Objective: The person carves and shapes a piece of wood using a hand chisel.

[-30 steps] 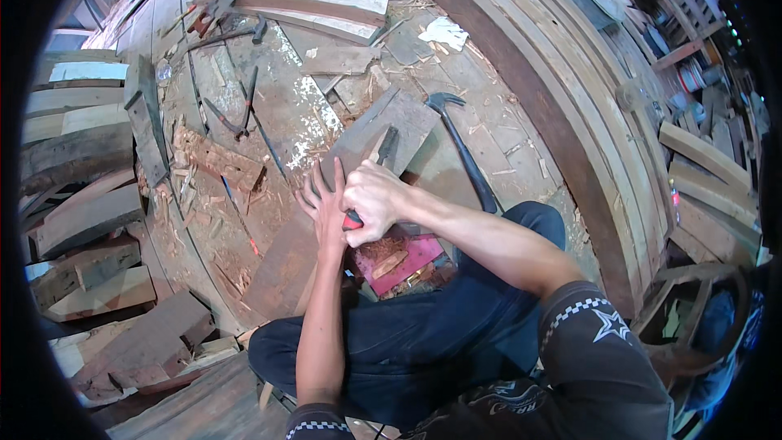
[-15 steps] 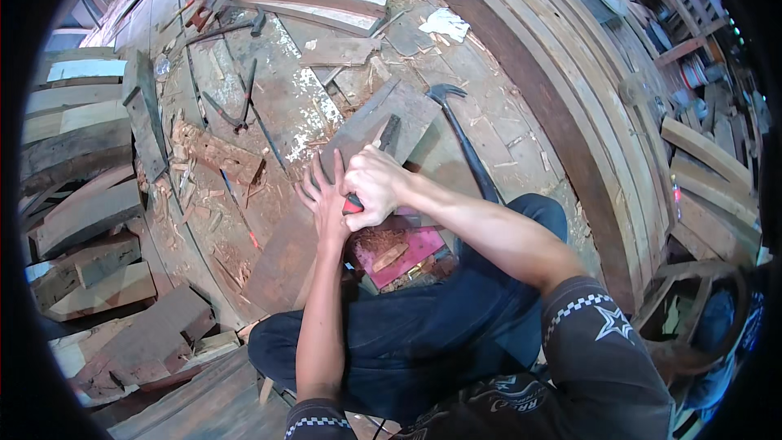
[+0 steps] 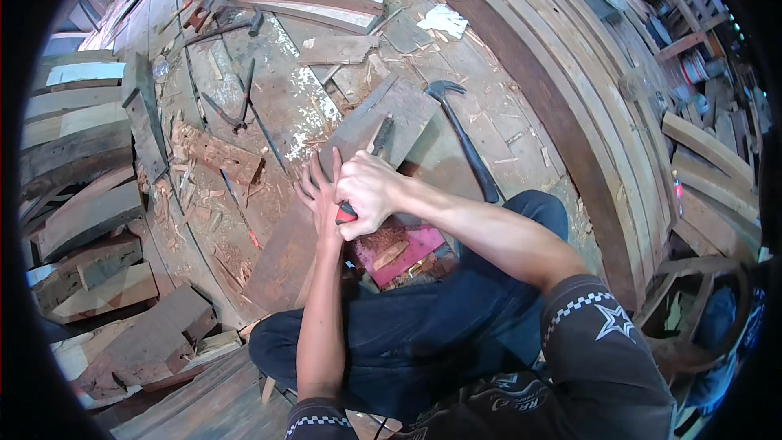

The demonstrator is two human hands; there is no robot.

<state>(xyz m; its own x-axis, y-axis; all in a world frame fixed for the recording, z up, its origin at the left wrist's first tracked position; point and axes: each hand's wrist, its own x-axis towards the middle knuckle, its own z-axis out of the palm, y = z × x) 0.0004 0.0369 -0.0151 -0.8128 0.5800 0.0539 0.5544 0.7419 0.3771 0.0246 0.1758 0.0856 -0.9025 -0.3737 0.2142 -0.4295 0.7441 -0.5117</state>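
While you sit with your legs folded on a wooden floor [image 3: 501, 110], your two bare hands meet over a broad, flat board [image 3: 411, 110] that slants from near your left knee up and away to the right. Your right hand [image 3: 366, 194] is curled in a fist around a hand tool [image 3: 346, 213]; its red and black handle end peeks out below the fist, and a narrow, dark length shows beyond your knuckles, above the board. Whether its tip touches the wood, you cannot tell from this view. Your left hand [image 3: 326, 189] lies palm down on the board with its fingers spread wide, the fist overlapping its thumb side.

Just right of the board lies a dark claw hammer [image 3: 464, 138], its head pointing away from you. Between the board and your dark trousers [image 3: 391, 334] is a pink sheet [image 3: 423, 240], with a pale wood chip [image 3: 391, 255] on it. To the left of your hands, a rough chunk of wood [image 3: 216, 153] rests among shavings, with open pincers [image 3: 238, 122] just beyond. Cut blocks [image 3: 90, 212] are piled along the far left, and long beams [image 3: 554, 98] run down the right.
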